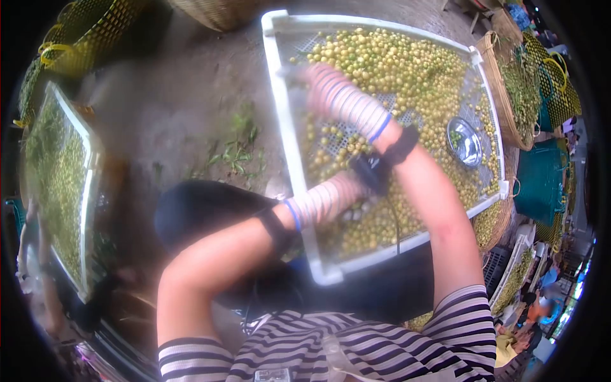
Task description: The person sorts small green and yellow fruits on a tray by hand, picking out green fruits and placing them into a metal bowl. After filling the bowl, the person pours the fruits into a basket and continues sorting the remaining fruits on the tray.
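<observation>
A white-framed mesh tray (287, 121) in front of me holds many small round yellow-green fruits (407, 63). My right hand (334, 95), in a striped glove, is over the tray's far left part, close to the white rim. Motion smears its fingers. Nearer to me, my left hand (337, 194), in a similar glove, is low over the fruits. Its fingers are partly hidden behind the dark device (372, 170) on my right wrist and blurred. A shiny metal bowl (464, 141) with a few green fruits lies among the fruits on the right.
On the left stands another white-framed tray (91, 156) heaped with fruits, a person's arm beside it. Woven baskets (496, 70) and a green tub (541, 181) line the right side. Green leaf scraps (235, 156) lie on the ground. People are at the far lower right.
</observation>
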A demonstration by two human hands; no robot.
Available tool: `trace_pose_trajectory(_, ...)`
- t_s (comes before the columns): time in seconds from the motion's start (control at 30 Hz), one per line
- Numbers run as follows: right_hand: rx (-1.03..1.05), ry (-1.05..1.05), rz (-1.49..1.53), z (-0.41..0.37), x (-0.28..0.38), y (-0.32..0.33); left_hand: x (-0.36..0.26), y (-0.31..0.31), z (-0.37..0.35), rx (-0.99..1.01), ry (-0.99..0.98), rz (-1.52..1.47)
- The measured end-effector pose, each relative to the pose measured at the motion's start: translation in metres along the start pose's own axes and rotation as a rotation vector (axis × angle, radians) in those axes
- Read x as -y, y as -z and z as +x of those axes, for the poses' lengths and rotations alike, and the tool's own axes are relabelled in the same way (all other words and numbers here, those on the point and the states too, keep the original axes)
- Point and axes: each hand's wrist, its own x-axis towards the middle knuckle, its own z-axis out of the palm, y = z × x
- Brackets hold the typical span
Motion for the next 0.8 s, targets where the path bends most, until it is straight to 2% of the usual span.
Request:
trace_pose_trajectory(0.03, -0.1, -0.029, -0.112, 0.007, -0.015, 0.001, 0.003, 0.002, 0.004, -0.004, -0.002, -0.008)
trace_pose_trajectory(0.1, -0.01, -0.039, -0.409, 0.0, -0.041, -0.015, 0.013, 0.01, 0.019, -0.015, -0.008, -0.023)
trace_pose_trajectory(0.17, 0.065, 0.051, -0.558, -0.028, -0.041, -0.026, 0.014, 0.014, 0.02, 0.006, -0.049, -0.054)
trace_pose_trajectory(0.2, 0.143, 0.028, -0.512, -0.04, -0.037, -0.028, 0.013, 0.013, 0.019, -0.012, -0.046, -0.009)
trace_pose_trajectory(0.23, 0.107, 0.055, -0.478, -0.053, -0.037, -0.032, 0.009, 0.011, 0.015, -0.03, -0.043, 0.035)
trace_pose_trajectory(0.3, 0.167, 0.127, -0.282, -0.074, -0.039, -0.012, 0.004, 0.009, 0.012, -0.033, -0.025, 0.051)
trace_pose_trajectory(0.37, 0.058, -0.394, 0.241, -0.059, -0.028, 0.009, 0.006, 0.006, 0.015, -0.002, 0.015, 0.021)
trace_pose_trajectory(0.4, 0.062, -0.347, -0.168, -0.04, -0.037, 0.012, 0.008, 0.006, 0.018, 0.017, -0.004, 0.035)
trace_pose_trajectory(0.43, -0.121, -0.089, -0.126, -0.041, -0.047, 0.012, 0.005, 0.005, 0.016, 0.018, 0.0, 0.037)
trace_pose_trajectory(0.5, -0.08, -0.066, -0.145, -0.017, -0.055, 0.003, 0.0, 0.004, 0.01, 0.017, -0.024, -0.059)
trace_pose_trajectory(0.57, -0.013, -0.002, -0.242, 0.003, -0.052, -0.013, 0.005, 0.009, 0.015, 0.014, -0.062, -0.084)
trace_pose_trajectory(0.6, 0.241, -0.141, -0.391, 0.016, -0.043, -0.014, 0.003, 0.013, 0.017, -0.067, -0.082, -0.143)
trace_pose_trajectory(0.63, 0.279, -0.126, -0.463, 0.01, -0.032, -0.008, 0.002, 0.016, 0.017, -0.148, -0.103, -0.202)
trace_pose_trajectory(0.7, 0.151, -0.088, -0.354, 0.008, -0.045, -0.015, 0.004, 0.025, 0.017, -0.276, -0.272, -0.366)
trace_pose_trajectory(0.77, 0.028, -0.111, -0.024, -0.011, -0.048, 0.0, -0.003, 0.035, 0.018, -0.364, -0.308, -0.601)
trace_pose_trajectory(0.8, 0.076, -0.122, 0.164, -0.02, -0.045, 0.013, -0.007, 0.04, 0.019, -0.371, -0.319, -0.675)
